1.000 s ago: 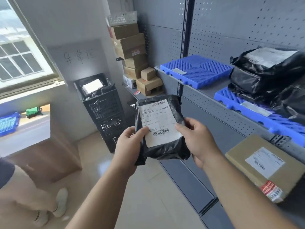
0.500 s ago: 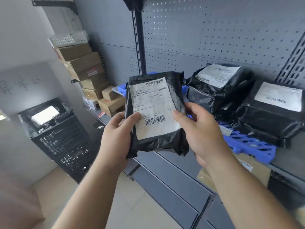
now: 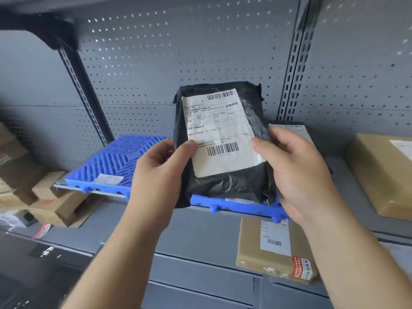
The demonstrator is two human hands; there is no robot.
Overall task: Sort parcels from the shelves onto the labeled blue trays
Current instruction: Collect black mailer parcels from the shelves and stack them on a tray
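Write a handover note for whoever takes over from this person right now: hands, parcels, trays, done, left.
Hands: left hand and right hand both grip the black parcel, label facing the camera.
Trays: the left blue tray shows no parcel, only its tag; the second blue tray is partly hidden behind the parcel.
Done: parcel in hand.
Left: set it on its matching tray; tray tags unreadable here. Two brown boxes wait on the shelves.

Parcel [image 3: 225, 186]: black plastic film, wrinkled, faint sheen. Label [image 3: 220, 134] on it: white paper, matt, slightly creased. Tray [image 3: 111, 161]: blue moulded plastic, ribbed, low gloss. Back panel [image 3: 200, 52]: grey painted metal, perforated, matt. Box [image 3: 252, 246] on the lower shelf: brown cardboard, matt, smooth. Its tape [image 3: 303, 269]: red, printed, glossy.
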